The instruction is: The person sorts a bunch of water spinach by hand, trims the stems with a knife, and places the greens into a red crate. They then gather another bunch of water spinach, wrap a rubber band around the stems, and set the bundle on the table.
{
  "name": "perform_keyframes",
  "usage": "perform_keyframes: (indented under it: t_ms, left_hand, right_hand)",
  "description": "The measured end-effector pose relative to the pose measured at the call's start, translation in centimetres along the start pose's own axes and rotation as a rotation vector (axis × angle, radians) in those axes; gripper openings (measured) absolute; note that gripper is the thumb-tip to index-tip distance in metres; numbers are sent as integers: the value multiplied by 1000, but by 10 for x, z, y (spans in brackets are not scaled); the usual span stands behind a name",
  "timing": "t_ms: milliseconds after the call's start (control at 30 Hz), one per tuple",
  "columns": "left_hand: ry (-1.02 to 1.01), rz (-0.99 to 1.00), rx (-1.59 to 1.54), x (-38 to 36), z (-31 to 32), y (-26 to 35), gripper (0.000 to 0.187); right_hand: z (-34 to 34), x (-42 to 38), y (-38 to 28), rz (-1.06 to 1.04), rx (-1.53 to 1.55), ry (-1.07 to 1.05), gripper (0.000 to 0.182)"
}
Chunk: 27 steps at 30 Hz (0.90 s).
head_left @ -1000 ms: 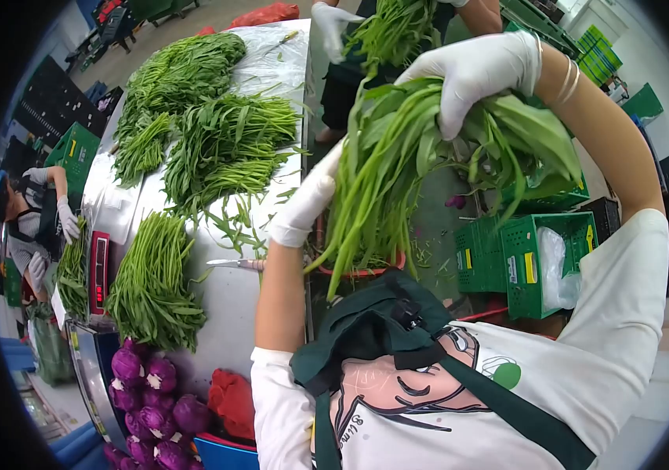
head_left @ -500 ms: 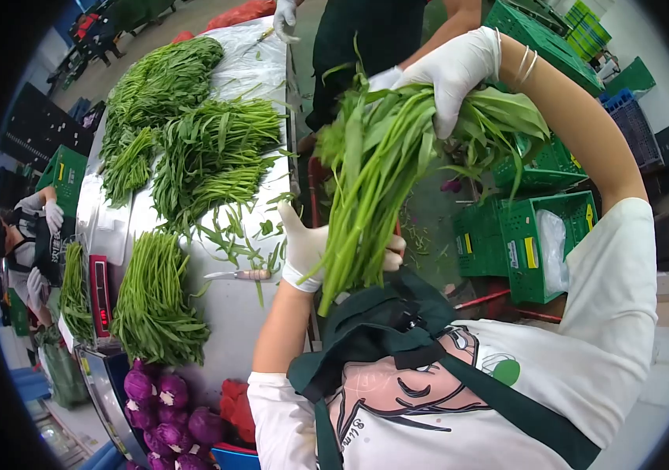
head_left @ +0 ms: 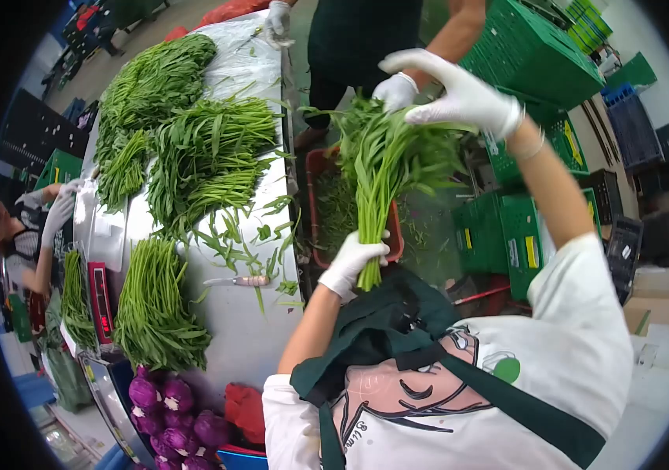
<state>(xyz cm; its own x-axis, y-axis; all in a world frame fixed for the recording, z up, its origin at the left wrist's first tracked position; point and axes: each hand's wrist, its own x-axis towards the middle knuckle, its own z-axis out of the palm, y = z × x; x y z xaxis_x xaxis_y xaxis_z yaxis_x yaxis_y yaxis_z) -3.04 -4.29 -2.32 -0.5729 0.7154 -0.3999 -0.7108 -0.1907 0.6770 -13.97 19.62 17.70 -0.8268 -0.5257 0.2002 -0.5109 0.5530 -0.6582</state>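
Observation:
My left hand [head_left: 356, 262] is closed round the stem ends of a bunch of water spinach [head_left: 377, 192], which it holds beside the table with the leaves fanned away from me. Above the leafy end, my right hand [head_left: 460, 98] is open, its thumb and fingers spread, with the fingertips close to the leaves. A gloved hand [head_left: 397, 92] of the person opposite overlaps the far edge of the leaves. Both my hands wear white gloves. On the table to the left lie a knife [head_left: 250, 280] and loose leaf trimmings [head_left: 232, 239].
Piles of water spinach [head_left: 213, 153] cover the metal table [head_left: 244, 345]. A trimmed bundle [head_left: 158, 305] lies beside a red scale [head_left: 100, 301], near purple cabbages [head_left: 181, 439]. A red bin [head_left: 395, 243] of trimmings stands below; green crates [head_left: 479, 239] are stacked right. Another person [head_left: 17, 235] works left.
My right hand has let go of the leaves and opened. My left hand has moved slightly right and closed round the stem ends. The bunch now hangs together more upright.

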Motion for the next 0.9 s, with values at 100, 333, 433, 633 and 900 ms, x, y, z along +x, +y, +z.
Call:
perform_keyframes:
  t_ms: [100,333,433,633,900]
  left_hand:
    - [136,44,-152,8,20,-6,30]
    - [386,396,129,22,56,-16,37]
    - [400,437,177,23,61,-17,38]
    - [402,353,194,12,69,-13,39]
    - [498,489,407,10,61,-18,42]
  right_hand:
    - [60,-42,6,226,107,223,20]
    - [146,-84,-7,501,298,341,27]
    - [151,-85,-17,419,213,465,30]
    - [154,-98,-9,351,222,449,29]
    - [166,-100,-17,416,364,550,30]
